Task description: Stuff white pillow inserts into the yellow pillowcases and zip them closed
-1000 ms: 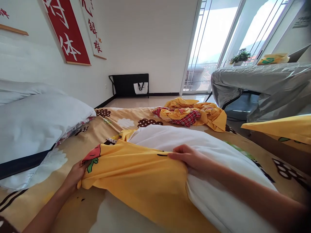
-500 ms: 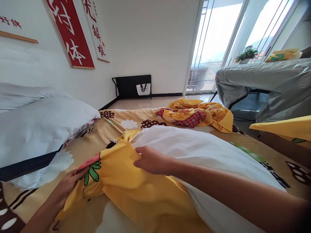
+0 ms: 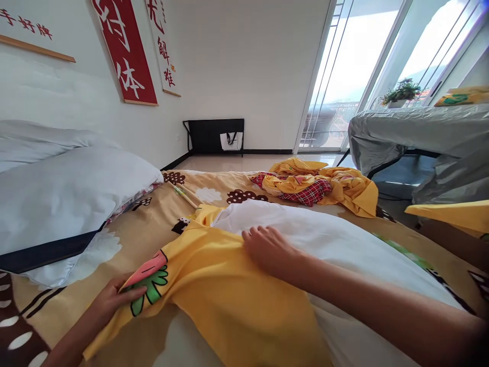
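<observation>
Fingers [image 3: 135, 294] of the left hand [image 3: 109, 305] are closed on a yellow cloth [image 3: 217, 265], one digit lying across its pink-and-green fruit print and the others tucked behind. The right hand [image 3: 270, 250] rests bent over the same cloth, its fingers at the border with the bulky white bedding [image 3: 340, 229]; whether they pinch the fabric or only press on it, one cannot tell. The cloth spans the gap between the two sets of fingers and spills toward the wearer below them. A patterned bed sheet [image 3: 148, 224] lies beneath, and a heap of yellow and red-checked fabric [image 3: 328, 186] sits beyond the right fingers.

The cloth looks thin, limp and light, likely to fold and sag wherever it is not held, with little risk of damage. A corner or edge seems the best hold, thumb on one face and fingers on the other; the middle would probably just bunch. The white bedding looks soft and padded, needing a fuller grasp.

The right thumb is hard to make out, and the left hand's hidden digits lie behind fabric. The right forearm [image 3: 359, 298] covers part of the white bedding, and the cloth's nearest part runs out of view below the fingers. How far the white bedding extends beneath the cloth is hidden.
</observation>
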{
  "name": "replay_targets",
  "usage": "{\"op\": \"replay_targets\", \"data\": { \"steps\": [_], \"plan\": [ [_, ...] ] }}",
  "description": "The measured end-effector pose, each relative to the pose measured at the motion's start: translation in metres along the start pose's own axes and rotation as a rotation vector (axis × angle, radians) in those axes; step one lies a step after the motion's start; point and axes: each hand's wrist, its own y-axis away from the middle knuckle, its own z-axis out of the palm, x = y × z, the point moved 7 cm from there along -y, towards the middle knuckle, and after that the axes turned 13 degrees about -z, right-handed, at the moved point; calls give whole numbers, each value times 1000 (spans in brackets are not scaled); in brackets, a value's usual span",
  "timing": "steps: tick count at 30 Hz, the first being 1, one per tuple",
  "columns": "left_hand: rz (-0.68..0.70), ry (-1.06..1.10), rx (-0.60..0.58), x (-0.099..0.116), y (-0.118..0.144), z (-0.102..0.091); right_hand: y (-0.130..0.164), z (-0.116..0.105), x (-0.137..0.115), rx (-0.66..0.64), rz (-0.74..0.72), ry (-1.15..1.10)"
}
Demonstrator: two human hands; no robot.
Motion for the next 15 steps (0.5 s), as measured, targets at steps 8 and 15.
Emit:
{"op": "replay_targets", "data": {
  "steps": [8,15],
  "plan": [
    [124,-185,95,6,49,38,-94,-29,-71,154,-614,80],
    [41,-36,130,14,44,-3,-140,-21,-73,-12,-515,-88]
  ]
}}
